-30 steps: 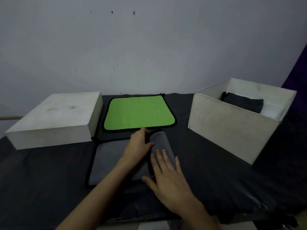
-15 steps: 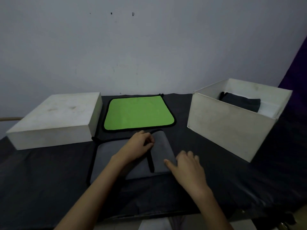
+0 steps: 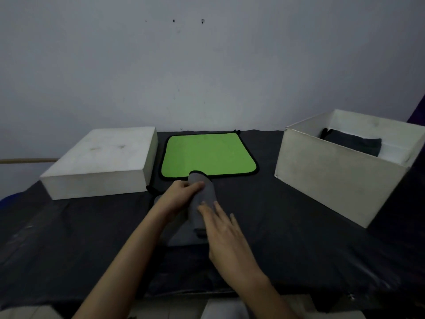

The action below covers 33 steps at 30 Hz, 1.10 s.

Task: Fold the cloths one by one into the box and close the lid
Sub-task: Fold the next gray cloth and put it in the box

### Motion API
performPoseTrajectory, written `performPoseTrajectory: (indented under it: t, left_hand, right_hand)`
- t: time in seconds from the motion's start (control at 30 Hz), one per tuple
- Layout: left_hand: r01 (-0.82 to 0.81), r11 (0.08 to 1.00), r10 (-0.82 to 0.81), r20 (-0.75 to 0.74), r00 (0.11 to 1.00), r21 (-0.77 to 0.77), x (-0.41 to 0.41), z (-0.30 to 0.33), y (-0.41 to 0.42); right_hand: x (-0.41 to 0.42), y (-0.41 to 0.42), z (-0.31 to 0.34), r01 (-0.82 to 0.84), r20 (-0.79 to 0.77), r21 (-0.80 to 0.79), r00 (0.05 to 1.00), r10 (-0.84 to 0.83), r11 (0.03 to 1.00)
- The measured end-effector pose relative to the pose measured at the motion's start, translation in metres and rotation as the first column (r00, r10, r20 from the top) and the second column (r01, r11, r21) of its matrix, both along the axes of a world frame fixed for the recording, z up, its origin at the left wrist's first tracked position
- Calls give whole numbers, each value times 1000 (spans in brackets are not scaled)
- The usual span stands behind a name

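I can read no text, label, brand, number or sign anywhere in my view
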<state>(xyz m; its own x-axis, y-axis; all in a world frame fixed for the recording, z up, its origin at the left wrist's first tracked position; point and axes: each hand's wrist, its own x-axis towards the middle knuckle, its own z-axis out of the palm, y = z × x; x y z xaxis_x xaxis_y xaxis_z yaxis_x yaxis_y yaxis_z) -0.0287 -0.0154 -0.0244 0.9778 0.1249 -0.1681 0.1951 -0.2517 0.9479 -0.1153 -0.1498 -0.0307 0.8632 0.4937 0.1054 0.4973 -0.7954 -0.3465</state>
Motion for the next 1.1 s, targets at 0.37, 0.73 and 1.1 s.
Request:
performPoseTrajectory:
  t: [0.37,0.73,1.1]
  left_hand:
    - [-136,717,56,138,989,684,-3,-11,2]
    - [-79,677,-39,143,989,732,4,-7,13]
    - [-127,522,-100,208,973,844,9,5,17]
  right_hand:
    - [5,-4,-10,-110,-42,-258,994,103,960]
    - [0,-2,14,311,-25,75,950,-310,947]
    - [29,0,0,451,-233,151,881,-412,879]
